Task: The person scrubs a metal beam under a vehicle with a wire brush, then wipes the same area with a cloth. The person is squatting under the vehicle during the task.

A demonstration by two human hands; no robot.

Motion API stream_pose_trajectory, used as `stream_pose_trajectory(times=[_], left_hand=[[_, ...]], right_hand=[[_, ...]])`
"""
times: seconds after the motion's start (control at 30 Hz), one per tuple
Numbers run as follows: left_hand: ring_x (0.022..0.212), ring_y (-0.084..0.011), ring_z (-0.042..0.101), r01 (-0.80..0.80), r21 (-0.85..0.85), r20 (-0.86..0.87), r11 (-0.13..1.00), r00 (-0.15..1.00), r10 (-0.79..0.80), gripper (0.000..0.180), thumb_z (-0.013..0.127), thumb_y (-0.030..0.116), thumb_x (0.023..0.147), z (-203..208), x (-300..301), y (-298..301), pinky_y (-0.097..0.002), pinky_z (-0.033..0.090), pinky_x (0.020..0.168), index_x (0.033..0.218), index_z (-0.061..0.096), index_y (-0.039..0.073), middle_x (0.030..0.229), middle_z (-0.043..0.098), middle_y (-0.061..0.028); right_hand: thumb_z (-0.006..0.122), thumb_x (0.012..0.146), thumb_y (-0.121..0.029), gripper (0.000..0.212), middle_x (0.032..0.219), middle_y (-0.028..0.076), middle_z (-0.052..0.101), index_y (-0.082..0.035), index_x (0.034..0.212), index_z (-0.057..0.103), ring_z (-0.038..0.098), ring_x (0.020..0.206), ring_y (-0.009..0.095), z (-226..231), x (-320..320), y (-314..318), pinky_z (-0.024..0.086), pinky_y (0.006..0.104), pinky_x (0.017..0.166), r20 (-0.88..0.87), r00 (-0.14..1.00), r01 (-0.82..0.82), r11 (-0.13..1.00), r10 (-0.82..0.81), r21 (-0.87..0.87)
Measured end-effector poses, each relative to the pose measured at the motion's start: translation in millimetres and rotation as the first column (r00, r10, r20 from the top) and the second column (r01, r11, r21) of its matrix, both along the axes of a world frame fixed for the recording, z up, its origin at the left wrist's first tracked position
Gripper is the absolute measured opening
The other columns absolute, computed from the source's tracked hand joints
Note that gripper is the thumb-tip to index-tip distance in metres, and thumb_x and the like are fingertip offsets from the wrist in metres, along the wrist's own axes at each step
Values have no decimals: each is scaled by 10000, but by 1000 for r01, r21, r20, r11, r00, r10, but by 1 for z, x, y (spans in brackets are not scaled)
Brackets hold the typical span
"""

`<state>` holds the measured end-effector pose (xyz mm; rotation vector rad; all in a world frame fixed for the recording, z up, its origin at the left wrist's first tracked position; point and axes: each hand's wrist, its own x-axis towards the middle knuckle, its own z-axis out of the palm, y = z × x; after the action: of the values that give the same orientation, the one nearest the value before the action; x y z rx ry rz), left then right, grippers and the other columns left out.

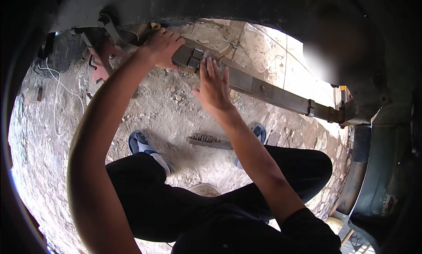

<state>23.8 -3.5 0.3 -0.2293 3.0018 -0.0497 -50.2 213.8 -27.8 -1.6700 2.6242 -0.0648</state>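
Observation:
A long dark metal leaf spring (281, 95) runs slantwise across the upper part of the head view, with a metal clamp (194, 59) around it. My left hand (163, 48) lies over its left part, left of the clamp, fingers over the far side and thumb on the near side. Just right of the clamp, my right hand (214, 84) is raised with fingers stretched out, their tips against the spring's near side. Nothing shows in the right palm. What lies beneath the left hand is hidden.
A wire brush (210, 142) lies on the dirt floor between my feet. Left of the spring stand a red metal support (104, 62) and a dark tyre (66, 54); a white cable (57, 89) trails nearby. A dark vehicle body (220, 7) hangs overhead.

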Motion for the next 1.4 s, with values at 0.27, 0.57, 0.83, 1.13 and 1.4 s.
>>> stream_pose_trajectory(times=[0.27,0.57,0.83,1.13,1.4], left_hand=[[1282,-287,470,5,-30,-3,1000,1000,-6,959,810,577,645,-1,-11,-4,-460,273,1118,1383,442,88,1296,528,-129],[1216,-280,510,12,-90,-21,996,1000,-14,942,822,572,617,-7,-10,-5,-443,319,1063,1343,472,85,1223,555,-117],[1217,-281,496,0,-85,-33,996,999,-3,924,842,532,608,-8,-10,-3,-447,293,1090,1334,485,84,1215,541,-113],[1248,-283,475,-15,-41,19,999,1000,16,944,835,540,618,-3,-11,-3,-470,278,1104,1356,464,82,1240,529,-118],[1315,-284,441,4,-15,-4,1000,1000,-4,975,792,590,669,-1,-8,-6,-463,254,1136,1417,419,88,1330,521,-131]], right_hand=[[808,780,-325,934,1529,226,299,38,1470,293,308,1433,331,3,-21,-4,238,604,1146,-11,997,-77,993,77,-87],[779,812,-341,917,1548,206,277,1,1490,266,283,1448,323,1,-8,-1,217,614,1151,8,1000,-23,994,24,-109],[770,821,-342,905,1550,194,280,-11,1494,264,277,1449,326,-4,2,11,233,631,1136,-7,999,-52,995,51,-81],[748,843,-270,819,1540,169,302,-22,1484,302,316,1430,294,-4,-6,1,257,592,1147,-53,999,-15,997,11,-82],[738,844,-219,714,1522,71,334,-180,1469,394,393,1342,242,-37,-19,36,295,522,1140,-224,970,-155,944,90,-291]])
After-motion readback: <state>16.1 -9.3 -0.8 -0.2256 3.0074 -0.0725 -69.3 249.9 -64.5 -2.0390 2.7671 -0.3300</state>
